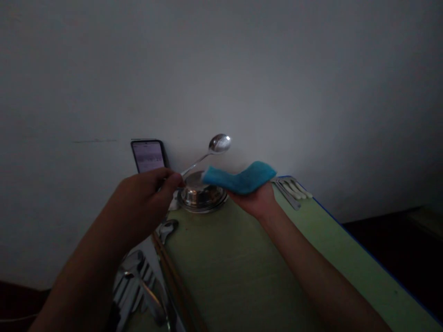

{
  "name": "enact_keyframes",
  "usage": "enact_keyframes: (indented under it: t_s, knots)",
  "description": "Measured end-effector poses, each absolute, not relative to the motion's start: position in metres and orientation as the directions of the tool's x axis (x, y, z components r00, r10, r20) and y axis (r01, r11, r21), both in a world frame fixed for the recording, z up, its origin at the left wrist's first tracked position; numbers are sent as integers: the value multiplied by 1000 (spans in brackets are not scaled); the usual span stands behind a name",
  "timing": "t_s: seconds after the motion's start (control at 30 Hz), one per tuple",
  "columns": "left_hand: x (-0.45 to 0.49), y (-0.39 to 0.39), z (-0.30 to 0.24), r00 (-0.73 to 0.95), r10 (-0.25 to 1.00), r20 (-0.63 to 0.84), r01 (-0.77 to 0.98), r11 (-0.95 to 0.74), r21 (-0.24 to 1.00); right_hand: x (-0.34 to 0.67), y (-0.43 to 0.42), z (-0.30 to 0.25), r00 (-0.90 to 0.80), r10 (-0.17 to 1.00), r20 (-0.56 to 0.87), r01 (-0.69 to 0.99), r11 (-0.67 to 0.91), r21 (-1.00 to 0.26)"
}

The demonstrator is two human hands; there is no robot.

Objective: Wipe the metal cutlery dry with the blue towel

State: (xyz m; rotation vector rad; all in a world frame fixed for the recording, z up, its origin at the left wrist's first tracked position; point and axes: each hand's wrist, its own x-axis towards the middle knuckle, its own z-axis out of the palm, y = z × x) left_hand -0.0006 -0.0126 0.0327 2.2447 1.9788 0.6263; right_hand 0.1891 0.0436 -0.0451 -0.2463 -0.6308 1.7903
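Note:
My left hand (152, 191) pinches a metal spoon (220, 144) by the end of its handle. The spoon's bowl points up and to the right, in front of the wall. A blue cloth (242, 179), folded and curved, lies across the palm and fingers of my right hand (256, 199). Cloth and spoon are apart. Below and between both hands, shiny steel bowls (202, 198) stand stacked upside down on the green table (235, 258). Most of my right hand's fingers are hidden under the cloth.
A phone (148, 156) leans against the wall at the back left. Several spoons and other cutlery (138, 281) lie at the front left, beside wooden chopsticks (175, 276). Another metal spoon (168, 227) lies nearer the bowls. Several light-handled utensils (294, 189) rest by the blue right edge.

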Motion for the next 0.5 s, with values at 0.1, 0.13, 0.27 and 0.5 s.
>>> enact_keyframes:
  t_s: [0.1, 0.13, 0.27, 0.5]
  knots:
    - [0, -13, 32, 128, 972, 196, 916, -192, 351, 187, 42, -46, -271, 941, 202, -859, -141, -492]
    - [2, -13, 32, 144, 975, 167, 906, -198, 375, 186, 42, -47, -249, 944, 215, -872, -122, -475]
    - [10, -12, 24, 197, 976, 99, 871, -220, 440, 183, 45, -44, -207, 959, 193, -882, -97, -462]
    - [23, -15, 10, 379, 925, 38, 811, -351, 468, 173, 43, -42, -136, 985, -107, -753, -173, -635]
